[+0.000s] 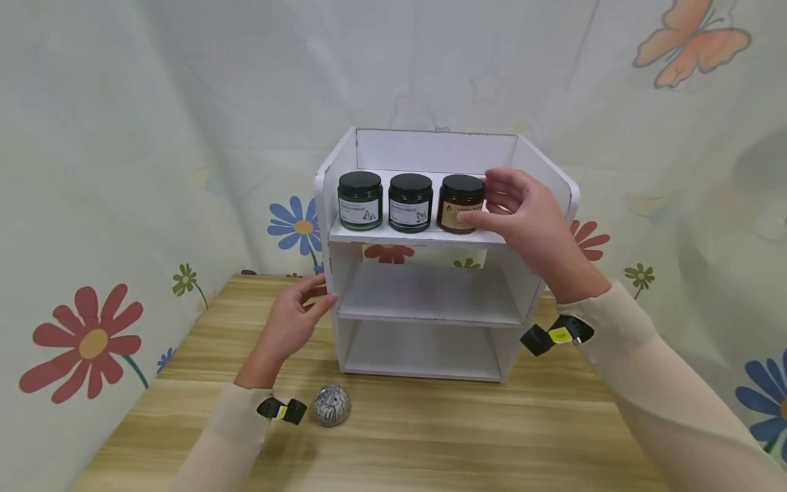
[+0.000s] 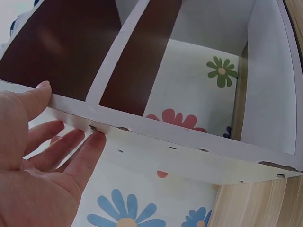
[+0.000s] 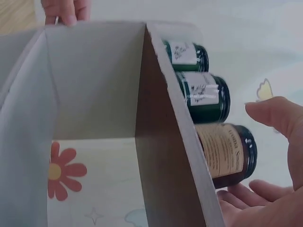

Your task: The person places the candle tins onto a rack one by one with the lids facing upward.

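Three lidded candle jars stand in a row on the top shelf of a small white shelf unit (image 1: 424, 311). The left jar (image 1: 360, 200) and the middle jar (image 1: 410, 203) are dark green with white labels; the right jar (image 1: 453, 217) is brown with a tan label. Around the brown jar's right side is my right hand (image 1: 531, 222), fingers beside it. The right wrist view shows its thumb (image 3: 272, 113) apart from the jar. My left hand (image 1: 292, 324) holds the unit's left side panel, thumb (image 2: 40, 99) at the front edge and fingers (image 2: 87, 158) against the outer face.
A rounded grey-and-white patterned object (image 1: 331, 406) lies on the wooden table (image 1: 443, 437), in front of the unit's left corner. Behind the table hangs a pale curtain (image 1: 233, 102) printed with flowers and a butterfly. The middle shelf (image 1: 427, 294) and bottom compartment sit below the jars.
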The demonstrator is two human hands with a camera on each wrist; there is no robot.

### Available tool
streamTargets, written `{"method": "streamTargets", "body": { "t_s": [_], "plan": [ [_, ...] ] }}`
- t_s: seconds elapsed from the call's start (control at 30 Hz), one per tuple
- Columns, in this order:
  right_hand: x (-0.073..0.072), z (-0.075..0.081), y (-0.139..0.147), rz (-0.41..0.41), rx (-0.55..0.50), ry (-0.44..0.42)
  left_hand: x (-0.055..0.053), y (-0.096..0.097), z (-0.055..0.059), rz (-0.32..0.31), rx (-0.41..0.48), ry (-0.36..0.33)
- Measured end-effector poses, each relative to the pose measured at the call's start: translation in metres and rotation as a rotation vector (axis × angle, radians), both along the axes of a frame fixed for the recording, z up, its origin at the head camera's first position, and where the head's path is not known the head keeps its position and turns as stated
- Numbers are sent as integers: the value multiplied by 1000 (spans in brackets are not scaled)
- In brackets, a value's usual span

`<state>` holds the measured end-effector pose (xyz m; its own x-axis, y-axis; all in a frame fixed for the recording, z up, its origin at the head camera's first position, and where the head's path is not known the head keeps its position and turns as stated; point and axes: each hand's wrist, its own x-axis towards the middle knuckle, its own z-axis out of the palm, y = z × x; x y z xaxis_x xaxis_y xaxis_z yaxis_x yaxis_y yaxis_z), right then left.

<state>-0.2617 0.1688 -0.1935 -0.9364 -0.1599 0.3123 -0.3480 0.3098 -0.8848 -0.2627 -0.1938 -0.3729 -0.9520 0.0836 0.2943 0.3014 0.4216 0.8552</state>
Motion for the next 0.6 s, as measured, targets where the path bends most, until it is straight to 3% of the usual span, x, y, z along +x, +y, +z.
{"method": "streamTargets", "body": {
  "t_s": [0.4, 0.6],
  "plan": [
    [18, -10, 2, -47, -168, 78, 0, -1, 0, -4, -6, 4],
    [27, -25, 2, -65, -283, 183, 0, 0, 0, 1, -11, -8]
  ]
}}
